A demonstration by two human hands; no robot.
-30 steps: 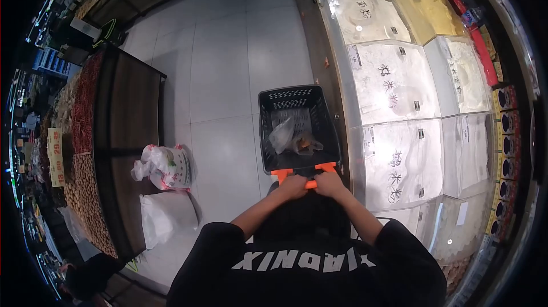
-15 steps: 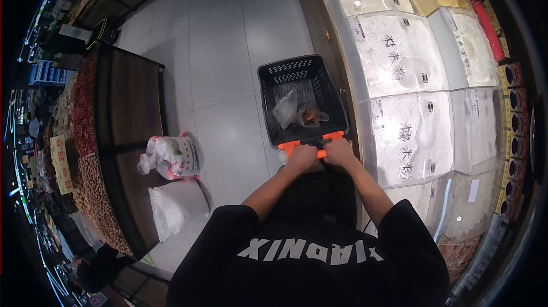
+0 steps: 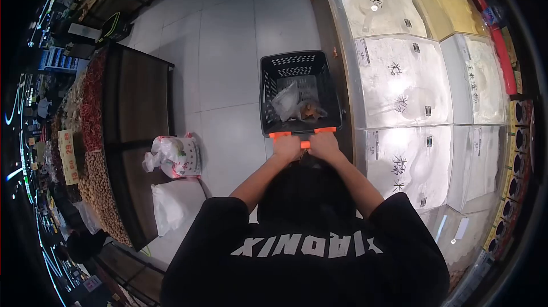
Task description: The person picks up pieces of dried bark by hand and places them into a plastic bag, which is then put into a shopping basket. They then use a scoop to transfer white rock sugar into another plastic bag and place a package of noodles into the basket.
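**Aisle stock-take: basket held at the bulk-goods counter**

1. Pale grey tiled floor [image 3: 228,61]. Runs up the middle of the view, between the two displays.
2. Long dark-fronted counter [image 3: 326,16], right side. It carries clear-lidded rectangular bins [image 3: 408,79] of white powder or grain, each marked with black characters. One bin of yellow meal [image 3: 451,13] sits at the far end.
3. Dark wooden display stand [image 3: 140,113], left side. Heaped along its outer edge are red dried goods [image 3: 91,101] and tan nuts [image 3: 94,187], with a yellow price card [image 3: 68,156] among them.
4. Black perforated plastic trolley basket [image 3: 294,61]. Stands on the floor just beside the counter front, straight ahead of the person.
5. Plain white filled sack [image 3: 171,204]. On the floor against the stand.
6. Printed white plastic bag, knotted [image 3: 174,156]. On the floor, touching the sack's far side.
7. Crumpled clear plastic bag [image 3: 285,101]. Inside the basket, left of centre.
8. Second clear bag with brownish contents [image 3: 311,112]. Inside the basket, touching the first.
9. Orange plastic handle [image 3: 325,130]. At the basket's near edge.
10. Left hand [image 3: 287,147]. Clenched around the handle, left of its middle.
11. Right hand [image 3: 324,145]. Clenched around the handle, just beside the left hand.
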